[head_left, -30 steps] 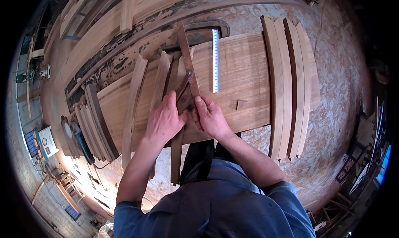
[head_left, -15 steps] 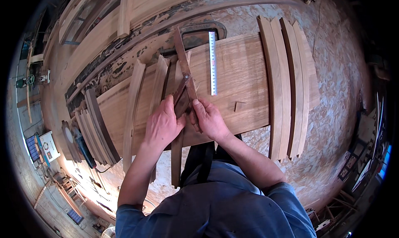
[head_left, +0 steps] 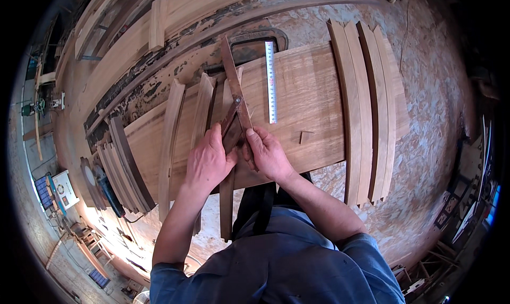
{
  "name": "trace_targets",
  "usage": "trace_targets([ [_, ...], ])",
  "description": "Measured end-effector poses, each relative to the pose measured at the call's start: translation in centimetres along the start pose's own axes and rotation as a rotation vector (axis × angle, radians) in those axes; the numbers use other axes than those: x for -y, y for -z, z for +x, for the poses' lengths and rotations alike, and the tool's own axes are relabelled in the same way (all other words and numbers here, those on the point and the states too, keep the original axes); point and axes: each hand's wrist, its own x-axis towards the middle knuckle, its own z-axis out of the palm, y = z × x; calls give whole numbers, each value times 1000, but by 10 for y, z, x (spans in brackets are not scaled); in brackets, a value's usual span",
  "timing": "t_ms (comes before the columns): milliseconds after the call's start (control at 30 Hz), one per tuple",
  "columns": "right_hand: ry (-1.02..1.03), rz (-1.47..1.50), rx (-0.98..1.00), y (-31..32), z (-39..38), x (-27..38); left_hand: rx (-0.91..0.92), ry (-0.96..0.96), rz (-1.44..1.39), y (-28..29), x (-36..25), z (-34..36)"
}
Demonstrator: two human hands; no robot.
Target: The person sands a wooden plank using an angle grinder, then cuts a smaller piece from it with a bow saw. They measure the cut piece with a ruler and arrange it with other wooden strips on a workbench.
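Mottled brown-and-pale floor (head_left: 430, 118) extending beyond the right edge of the tabletop (head_left: 313, 102); bright light (head_left: 101, 224) past its near left corner, beside indistinct wooden furniture (head_left: 85, 233); dim surroundings at far right, with a glowing blue pane (head_left: 494, 202).

The bare left forearm (head_left: 179, 219) and right forearm (head_left: 321, 204) slant forward and inward. The left hand (head_left: 204, 159), back upward, has its fingers (head_left: 214, 134) curled in a grip; near it, the right hand (head_left: 271, 155) grips too, its thumb (head_left: 254, 138) uppermost.
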Motion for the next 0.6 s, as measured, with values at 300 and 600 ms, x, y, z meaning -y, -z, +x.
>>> trace_targets([
  [300, 36, -47, -19, -1, 0, -4, 75, 66, 6, 2, -5, 2],
  [600, 55, -130, -69, -5, 2, -4, 95, 71, 17, 3, -4, 3],
])
